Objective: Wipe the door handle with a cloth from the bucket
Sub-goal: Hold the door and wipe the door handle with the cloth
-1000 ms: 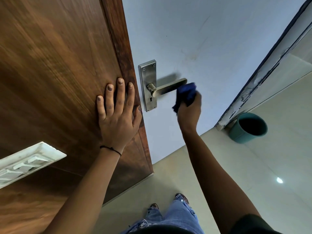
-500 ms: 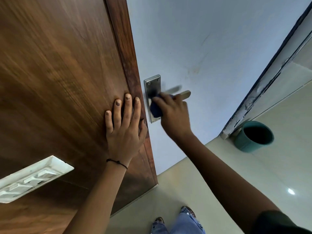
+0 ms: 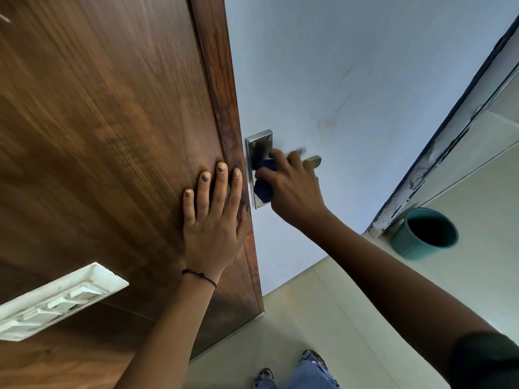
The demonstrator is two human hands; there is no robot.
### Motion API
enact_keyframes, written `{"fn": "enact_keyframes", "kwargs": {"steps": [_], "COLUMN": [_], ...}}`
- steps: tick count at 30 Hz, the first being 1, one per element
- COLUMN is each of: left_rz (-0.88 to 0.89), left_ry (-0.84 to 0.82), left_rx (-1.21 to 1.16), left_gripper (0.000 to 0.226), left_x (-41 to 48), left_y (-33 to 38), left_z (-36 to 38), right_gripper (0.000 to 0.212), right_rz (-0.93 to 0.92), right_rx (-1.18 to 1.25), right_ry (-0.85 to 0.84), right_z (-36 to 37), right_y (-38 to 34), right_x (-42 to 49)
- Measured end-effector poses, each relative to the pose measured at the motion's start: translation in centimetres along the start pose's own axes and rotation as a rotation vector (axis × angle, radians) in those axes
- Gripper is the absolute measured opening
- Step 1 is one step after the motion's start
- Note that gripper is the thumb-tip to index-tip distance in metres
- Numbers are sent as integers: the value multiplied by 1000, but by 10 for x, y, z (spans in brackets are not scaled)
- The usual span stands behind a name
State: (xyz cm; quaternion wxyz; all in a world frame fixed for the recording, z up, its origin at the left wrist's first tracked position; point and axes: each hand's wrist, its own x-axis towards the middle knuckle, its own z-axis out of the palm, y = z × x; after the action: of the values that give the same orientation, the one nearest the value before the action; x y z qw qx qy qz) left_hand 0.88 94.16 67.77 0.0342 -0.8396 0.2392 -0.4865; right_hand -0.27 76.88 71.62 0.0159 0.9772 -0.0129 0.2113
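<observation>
Right hand wipes the handle base with the cloth.

The right hand has its fingers closed on the blue cloth, pressed on the plate at the door's edge. The handle runs from there to the right, its free end just past the knuckles. The left hand lies flat and open on the door. The bucket stands on the floor, well apart.

Door handle mostly hidden by right hand, cloth largely covered, switch plate cut off.
</observation>
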Motion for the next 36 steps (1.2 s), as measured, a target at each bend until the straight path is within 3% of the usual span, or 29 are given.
{"fn": "enact_keyframes", "kwargs": {"steps": [10,14,19,23,28,33,36], "left_rz": [2,-1,9,6,-22,-46,-96], "left_ry": [-4,-7,-21,-15,-9,-32,-96], "left_rx": [-4,-2,-19,-12,-29,-41,-95], "left_gripper": [73,74,74,74,74,73,73], "left_x": [1,0,0,-1,0,2,7], "left_y": [0,1,1,1,5,7,15], "left_z": [-2,-2,-2,-1,1,-3,-8], "right_gripper": [30,41,36,33,26,22,32], "right_rz": [465,637,915,997,1230,1141,944], "right_rx": [343,741,1335,1593,1850,2049,1703], "right_ry": [-32,-54,-36,-11,-59,-250,-343], "right_z": [11,15,7,2,2,4,13], "right_y": [53,59,57,51,30,-10,-6], "right_x": [4,5,7,5,-1,-7,-13]}}
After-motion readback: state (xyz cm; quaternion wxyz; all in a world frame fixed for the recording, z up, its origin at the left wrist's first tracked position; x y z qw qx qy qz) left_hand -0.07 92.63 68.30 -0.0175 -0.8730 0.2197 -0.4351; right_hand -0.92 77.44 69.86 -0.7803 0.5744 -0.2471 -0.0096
